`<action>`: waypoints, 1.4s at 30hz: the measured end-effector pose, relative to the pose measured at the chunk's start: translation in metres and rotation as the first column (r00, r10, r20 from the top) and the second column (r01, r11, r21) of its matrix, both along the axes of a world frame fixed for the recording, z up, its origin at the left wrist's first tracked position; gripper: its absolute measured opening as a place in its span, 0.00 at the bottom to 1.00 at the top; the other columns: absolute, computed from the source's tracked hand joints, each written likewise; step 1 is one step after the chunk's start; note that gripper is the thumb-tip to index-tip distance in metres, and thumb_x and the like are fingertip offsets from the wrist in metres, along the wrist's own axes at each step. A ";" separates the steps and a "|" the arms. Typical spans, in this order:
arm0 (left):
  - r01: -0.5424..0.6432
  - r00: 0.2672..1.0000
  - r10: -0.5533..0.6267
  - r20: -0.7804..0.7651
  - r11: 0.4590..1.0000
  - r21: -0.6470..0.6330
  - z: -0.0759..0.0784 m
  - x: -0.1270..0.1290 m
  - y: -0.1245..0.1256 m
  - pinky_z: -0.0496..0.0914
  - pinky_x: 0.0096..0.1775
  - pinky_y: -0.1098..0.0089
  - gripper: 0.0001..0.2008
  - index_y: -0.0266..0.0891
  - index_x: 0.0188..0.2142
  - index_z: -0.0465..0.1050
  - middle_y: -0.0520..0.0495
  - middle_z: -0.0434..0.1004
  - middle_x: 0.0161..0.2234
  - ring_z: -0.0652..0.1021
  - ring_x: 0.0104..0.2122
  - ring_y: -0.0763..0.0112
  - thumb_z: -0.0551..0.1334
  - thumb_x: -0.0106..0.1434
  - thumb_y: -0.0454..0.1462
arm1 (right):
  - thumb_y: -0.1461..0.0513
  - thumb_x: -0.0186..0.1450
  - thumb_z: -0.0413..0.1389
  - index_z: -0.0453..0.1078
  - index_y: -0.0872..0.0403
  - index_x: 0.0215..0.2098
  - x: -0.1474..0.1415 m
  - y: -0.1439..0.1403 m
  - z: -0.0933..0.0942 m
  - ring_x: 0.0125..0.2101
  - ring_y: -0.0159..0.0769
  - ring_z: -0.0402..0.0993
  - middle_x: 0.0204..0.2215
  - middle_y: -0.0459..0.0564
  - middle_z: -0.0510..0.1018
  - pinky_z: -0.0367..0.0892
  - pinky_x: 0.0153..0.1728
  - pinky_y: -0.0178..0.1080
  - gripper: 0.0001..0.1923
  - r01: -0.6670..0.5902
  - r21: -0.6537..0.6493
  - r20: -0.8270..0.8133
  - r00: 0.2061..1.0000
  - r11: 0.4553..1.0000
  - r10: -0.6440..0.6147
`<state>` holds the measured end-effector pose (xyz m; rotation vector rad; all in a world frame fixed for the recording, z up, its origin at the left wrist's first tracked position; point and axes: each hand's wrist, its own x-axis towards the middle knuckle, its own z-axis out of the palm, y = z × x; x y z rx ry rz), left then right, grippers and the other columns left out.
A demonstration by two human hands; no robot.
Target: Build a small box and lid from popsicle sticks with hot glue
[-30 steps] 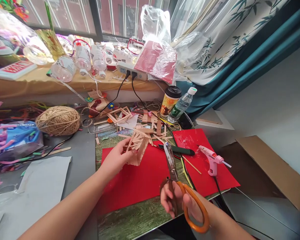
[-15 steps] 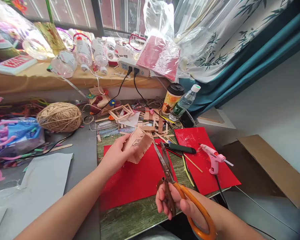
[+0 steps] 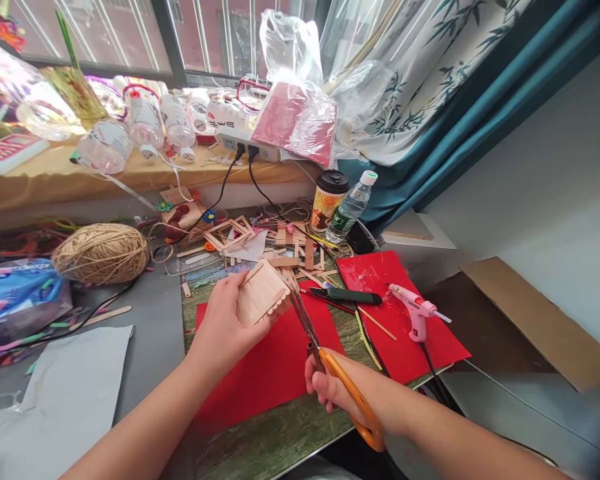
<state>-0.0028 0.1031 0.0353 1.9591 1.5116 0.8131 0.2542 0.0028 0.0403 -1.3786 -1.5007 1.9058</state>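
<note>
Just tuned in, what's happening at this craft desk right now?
A person holds a small panel of glued wooden craft sticks in the left hand above a red paper sheet. The right hand grips orange-handled scissors, blades meeting the panel's right edge. A pink hot-glue gun stands on another red sheet, and a ball of brown twine lies to the left.

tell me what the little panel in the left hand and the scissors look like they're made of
Panel: pale flat sticks set side by side, apparently bare wood, matte, with rounded stick ends along one edge. Scissors: grey blades with a dull shine, probably steel; glossy orange handle loops, likely plastic, gripped by the right hand. Left hand holds the panel.
</note>
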 end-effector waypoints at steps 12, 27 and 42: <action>0.034 0.998 -0.030 -0.053 0.996 0.079 0.001 0.003 -0.007 0.63 0.64 0.48 0.40 0.45 0.67 0.56 0.38 0.64 0.62 0.66 0.64 0.47 0.68 0.58 0.41 | 0.28 0.62 0.48 0.62 0.52 0.39 -0.005 0.004 -0.012 0.25 0.28 0.61 0.31 0.45 0.68 0.63 0.27 0.34 0.38 0.148 -0.069 -0.053 0.987 0.987 -0.152; 0.034 0.997 -0.028 -0.066 0.995 0.095 -0.003 0.005 -0.007 0.64 0.63 0.49 0.40 0.45 0.65 0.56 0.38 0.64 0.61 0.67 0.62 0.47 0.68 0.54 0.38 | 0.27 0.59 0.51 0.63 0.54 0.30 0.006 0.017 0.008 0.18 0.24 0.61 0.22 0.40 0.64 0.68 0.17 0.30 0.39 0.139 -0.236 -0.128 0.977 0.962 -0.172; 0.039 0.996 -0.031 -0.079 0.994 0.103 -0.003 0.010 -0.011 0.66 0.61 0.49 0.38 0.46 0.64 0.57 0.39 0.65 0.60 0.67 0.62 0.48 0.68 0.56 0.39 | 0.26 0.57 0.52 0.63 0.54 0.27 0.008 0.017 0.017 0.15 0.23 0.60 0.18 0.39 0.64 0.68 0.14 0.29 0.40 0.180 -0.350 -0.032 0.979 0.919 -0.204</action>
